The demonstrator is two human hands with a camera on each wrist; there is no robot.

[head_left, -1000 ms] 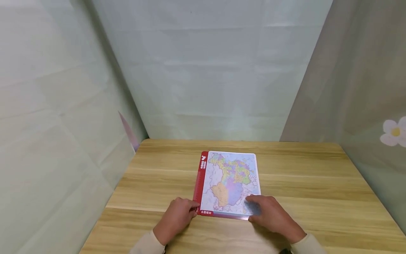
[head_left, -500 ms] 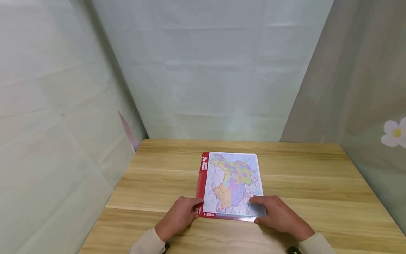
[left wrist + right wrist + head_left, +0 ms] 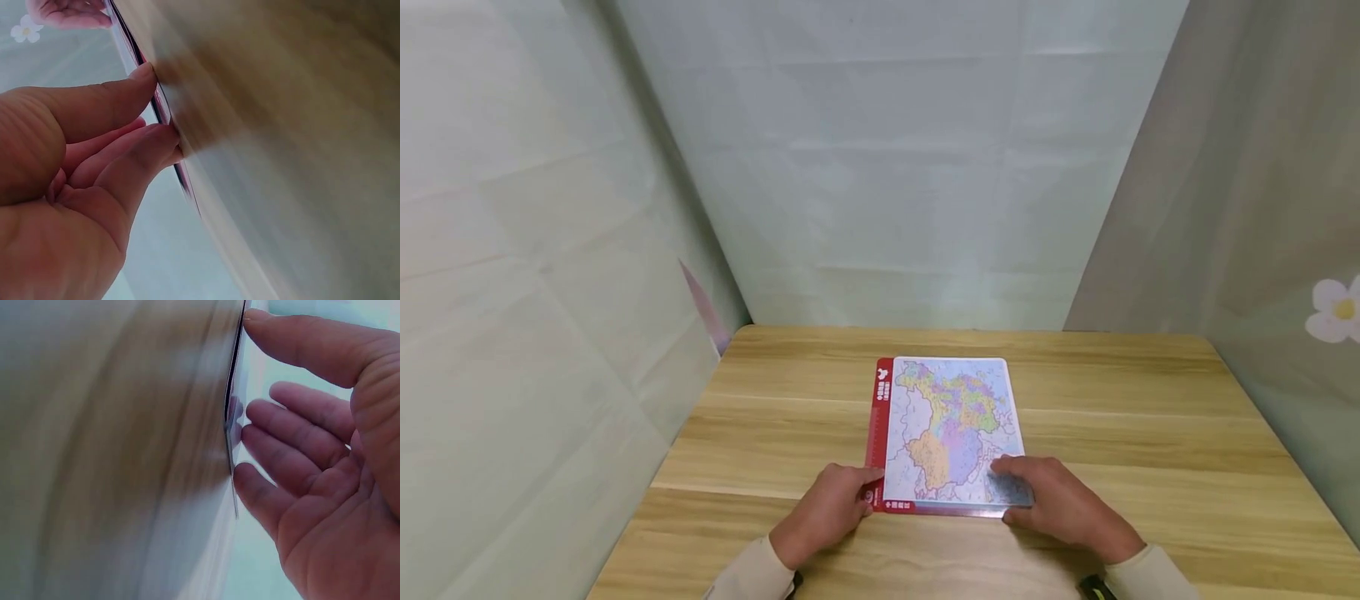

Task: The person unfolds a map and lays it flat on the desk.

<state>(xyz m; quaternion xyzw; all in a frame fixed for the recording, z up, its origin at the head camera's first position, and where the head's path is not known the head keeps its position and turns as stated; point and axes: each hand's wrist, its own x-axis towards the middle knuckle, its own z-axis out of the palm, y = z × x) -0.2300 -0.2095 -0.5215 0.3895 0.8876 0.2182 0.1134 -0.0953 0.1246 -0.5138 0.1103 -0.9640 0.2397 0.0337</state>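
Note:
A rectangular map board point(image 3: 951, 433), with a coloured map and a red strip on its left, lies on the table. My left hand point(image 3: 831, 512) holds its near left corner, finger over the red strip and thumb at the edge. In the left wrist view, thumb and fingertips meet the board's thin edge, and the left hand point(image 3: 75, 162) is bent. My right hand point(image 3: 1060, 504) holds the near right corner, one finger on the map's face, thumb at the near edge. The right wrist view shows the right hand point(image 3: 337, 450) with half-curled fingers along that edge.
A wood-grain table point(image 3: 760, 375) carries the board. Pale cloth curtains point(image 3: 880, 167) hang behind and on both sides, a white flower print point(image 3: 1337, 310) on the right one. Light sleeves point(image 3: 752, 575) and a dark wristband point(image 3: 1097, 587) show at the front.
Both hands have shifted slightly to the right, and the map board has slid a little to the right with them. It stays on the table.

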